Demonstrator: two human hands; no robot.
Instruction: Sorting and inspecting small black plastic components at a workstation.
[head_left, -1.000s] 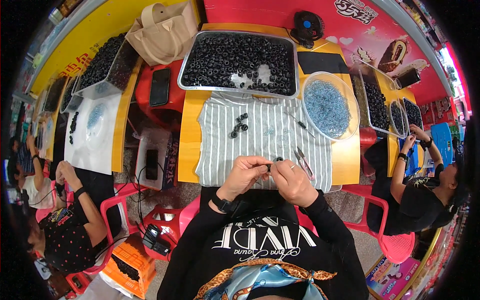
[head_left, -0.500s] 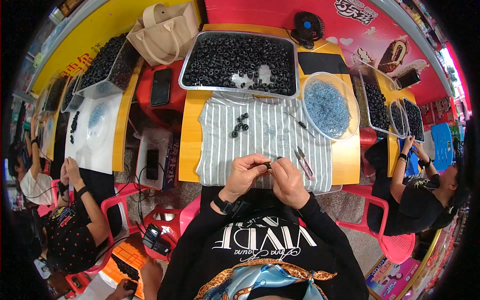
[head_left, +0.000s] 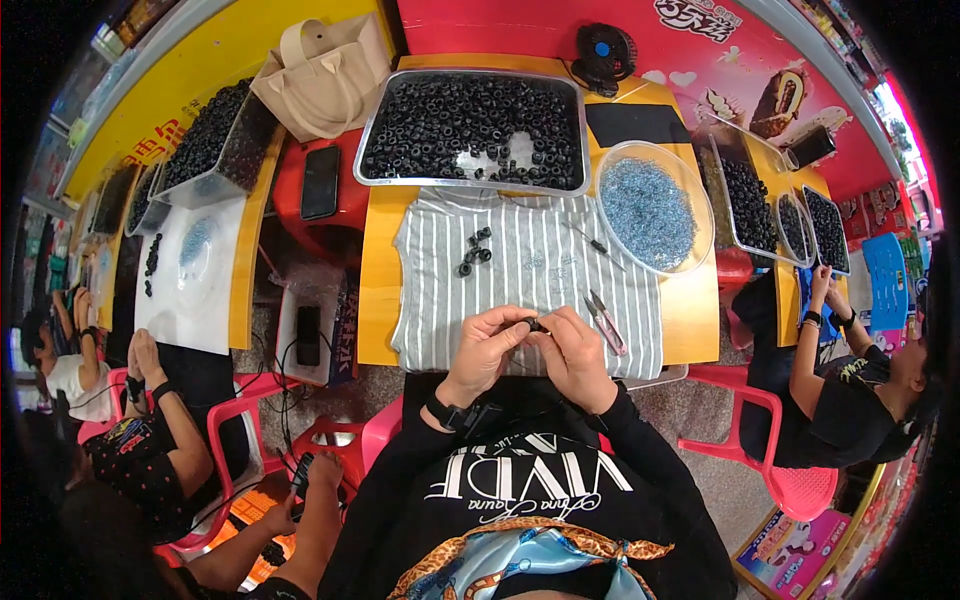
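Note:
My left hand (head_left: 484, 352) and my right hand (head_left: 575, 362) meet over the near edge of a grey striped cloth (head_left: 480, 310). Both are closed, pinching a small black ring-shaped part (head_left: 533, 325) between their fingertips; the fingers hide much of it. Farther up the cloth lies a little group of similar black rings (head_left: 476, 252). Just beyond my right hand rest thread snips (head_left: 605, 322) with pinkish handles. A thin tool with a black grip (head_left: 598, 246) lies above them.
A metal tray (head_left: 470, 186) of black rings stands at the far edge, with an oval tub (head_left: 706, 215) of tiny bluish clear pieces to its right. A fan (head_left: 604, 55), a beige bag (head_left: 322, 85) and a phone (head_left: 320, 182) sit farther off. People work at both sides.
My fingers have shifted slightly around the black part, and my right fingertips are lower. At lower left, another person's arms have come farther into view over the orange tray.

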